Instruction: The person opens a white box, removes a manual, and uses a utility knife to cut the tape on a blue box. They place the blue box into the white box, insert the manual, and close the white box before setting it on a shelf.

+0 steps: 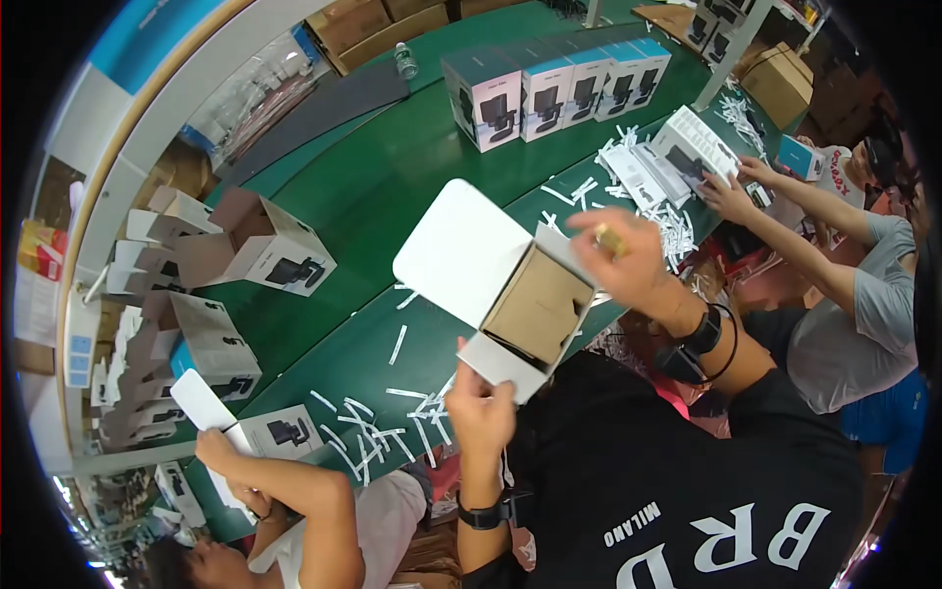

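An open white cardboard box (pixel 469 257) is tilted in front of me, its large lid flap raised. A brown cardboard insert (pixel 538 304) fills its inside. My left hand (pixel 481 407) grips the near side flap of this box between thumb and fingers. At the opposite side flap is my right hand (pixel 626 260), slightly smeared by motion, with its fingers bent. A yellow band shows on one of its fingers. Whether the right fingers pinch the flap is not clear. Black wrist straps sit on both my wrists.
Printed boxes (pixel 545 98) stand in a row on the green table (pixel 358 162). Open boxes (pixel 280 250) crowd the left. Paper strips (pixel 365 437) lie scattered. A co-worker at right handles a white box (pixel 697 147); another at lower left holds an open box (pixel 275 432).
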### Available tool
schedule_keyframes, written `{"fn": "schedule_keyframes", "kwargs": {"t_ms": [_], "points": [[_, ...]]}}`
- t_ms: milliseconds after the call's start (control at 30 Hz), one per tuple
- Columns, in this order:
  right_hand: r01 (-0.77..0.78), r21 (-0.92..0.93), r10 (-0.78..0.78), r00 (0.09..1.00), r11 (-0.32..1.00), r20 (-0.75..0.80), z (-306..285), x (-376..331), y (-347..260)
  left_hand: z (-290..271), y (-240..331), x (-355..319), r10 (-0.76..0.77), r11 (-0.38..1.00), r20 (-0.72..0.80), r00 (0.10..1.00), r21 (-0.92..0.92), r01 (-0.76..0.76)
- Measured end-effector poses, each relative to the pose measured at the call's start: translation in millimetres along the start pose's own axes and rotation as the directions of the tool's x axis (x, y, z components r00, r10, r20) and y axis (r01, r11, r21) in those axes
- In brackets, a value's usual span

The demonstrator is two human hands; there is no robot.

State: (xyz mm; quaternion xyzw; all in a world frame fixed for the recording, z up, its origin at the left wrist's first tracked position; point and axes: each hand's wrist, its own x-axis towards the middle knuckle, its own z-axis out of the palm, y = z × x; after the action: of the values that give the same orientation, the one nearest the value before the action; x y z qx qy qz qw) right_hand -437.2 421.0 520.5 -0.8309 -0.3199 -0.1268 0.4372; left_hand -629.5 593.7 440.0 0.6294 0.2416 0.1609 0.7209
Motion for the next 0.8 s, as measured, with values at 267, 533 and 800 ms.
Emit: {"fn": "schedule_keyframes", "kwargs": {"t_ms": [267, 533, 800], "points": [[-0.499, 0.123, 0.433, 0.831, 0.858, 0.349, 73.4, -71.6, 36.8, -21.9, 32.4, -8.9, 0.15, 0.526, 0.294, 0.944, 0.785, -0.328], [-0.507, 0.277, 0.304, 0.785, 0.817, 0.54, 70.7, -61.6, 42.0, 36.6, 15.8, -8.2, 0.199, 0.166, 0.478, 0.856, 0.844, -0.51], [-0.058, 0.168, -0.099, 0.608, 0.984, 0.787, -3.0, -32.7, 51.1, 31.1, -3.9, -16.5, 0.153, 0.206, 0.542, 0.826, 0.8, -0.564]]}}
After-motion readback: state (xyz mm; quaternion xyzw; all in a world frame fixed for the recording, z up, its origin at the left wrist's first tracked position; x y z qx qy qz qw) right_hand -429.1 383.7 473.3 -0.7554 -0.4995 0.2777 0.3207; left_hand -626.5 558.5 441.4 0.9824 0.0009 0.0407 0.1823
